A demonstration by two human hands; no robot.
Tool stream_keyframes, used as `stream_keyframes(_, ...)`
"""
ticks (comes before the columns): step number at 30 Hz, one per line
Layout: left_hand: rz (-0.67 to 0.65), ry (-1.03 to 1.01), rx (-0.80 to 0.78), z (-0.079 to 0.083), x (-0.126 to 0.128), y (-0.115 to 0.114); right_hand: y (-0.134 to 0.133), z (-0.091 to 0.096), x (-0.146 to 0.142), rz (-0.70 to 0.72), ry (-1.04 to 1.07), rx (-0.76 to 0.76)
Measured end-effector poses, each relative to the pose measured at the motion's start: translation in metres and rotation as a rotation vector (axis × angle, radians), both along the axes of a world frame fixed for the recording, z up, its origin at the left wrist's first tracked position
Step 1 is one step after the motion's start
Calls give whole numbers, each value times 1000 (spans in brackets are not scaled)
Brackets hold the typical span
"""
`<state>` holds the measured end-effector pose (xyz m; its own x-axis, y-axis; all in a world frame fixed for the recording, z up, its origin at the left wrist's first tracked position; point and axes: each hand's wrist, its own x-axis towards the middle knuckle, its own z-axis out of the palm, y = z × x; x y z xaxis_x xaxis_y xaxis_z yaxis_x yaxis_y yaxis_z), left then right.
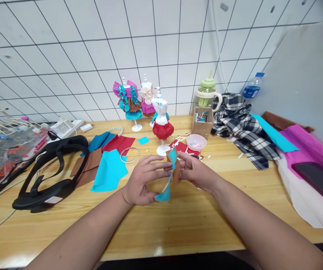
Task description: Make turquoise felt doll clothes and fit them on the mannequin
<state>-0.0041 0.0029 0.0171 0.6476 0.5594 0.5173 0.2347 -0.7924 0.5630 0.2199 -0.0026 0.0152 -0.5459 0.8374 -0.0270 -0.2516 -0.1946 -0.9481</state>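
A narrow strip of blue crepe paper (165,195) curves upright between my hands, with a small white piece along its edge and brown crepe paper (175,174) behind it. My left hand (142,179) grips the blue strip, thumb at its lower end and fingers at the upper part. From the other side, my right hand (197,171) pinches the brown layer near the top. Just beyond stands a small white dress-form mannequin (160,107) in a puffed red paper skirt (163,130), its upper body mostly bare white.
Two dressed mannequins (127,98) stand by the tiled wall. Blue paper (109,170), brown paper and a ring (130,155) lie left, near a black headset (77,170). A pink bowl (196,142), cardboard box (202,125), cup (208,93), plaid cloth (234,120) and phone (319,183) are right.
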Motion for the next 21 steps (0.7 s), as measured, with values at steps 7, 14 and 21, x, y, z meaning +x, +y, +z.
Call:
stream_keyframes(7, 60, -64, -269, -6, 7, 3, -3, -13, -10, -210, -391, 330)
stream_keyframes(14, 34, -22, -61, 1, 12, 3, 2, -10, -8, -294, -214, 270)
stream_keyframes(21, 54, 138, -93, 0, 14, 0, 3, 3, 3, -200, 219, -204)
